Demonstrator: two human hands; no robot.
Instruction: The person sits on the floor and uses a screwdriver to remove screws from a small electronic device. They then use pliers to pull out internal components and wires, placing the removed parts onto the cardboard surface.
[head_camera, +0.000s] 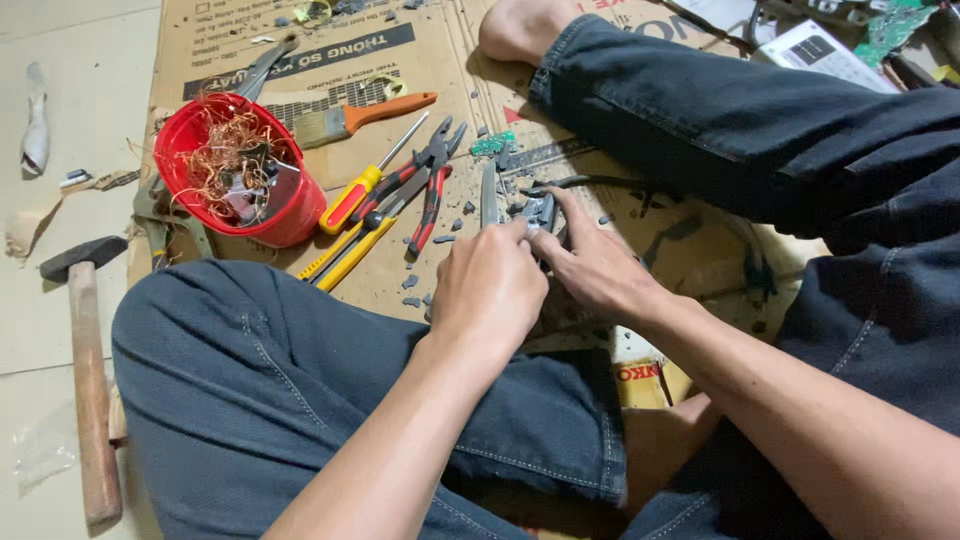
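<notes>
A small dark metal part (540, 212) sits between both hands, low over the flattened cardboard (440, 50) that covers the floor in front of the seated person. The left hand (488, 285) curls over it from the near side, its fingers bunched together and pinching the part's left edge. The right hand (598, 265) comes in from the other side, fingertips pressed onto the part; how much of it they grip cannot be told, as the hands hide most of it. A dark cable (590, 182) runs off just beyond the part.

Grey chips and crumbs (412, 282) are scattered on the cardboard around the hands. Just left of them lie red-handled pliers (425, 190), jaws pointing away, and beside those a screwdriver with a yellow and red handle (352, 195). A yellow-handled tool (345, 258) lies partly under them. Farther out are a paintbrush with an orange handle (350, 120) and a red plastic tub (240, 170) full of tangled copper wire. A wooden-handled hammer (88, 370) rests on the pale tiled floor at the far left.

The cardboard bears a long black printed band with pale lettering near its top edge. A small green circuit board piece (493, 144) lies above the hands. At the upper right lies a white rectangular box with a dark panel (820, 52). A yellow and red printed carton edge (640, 375) shows under the right forearm.
</notes>
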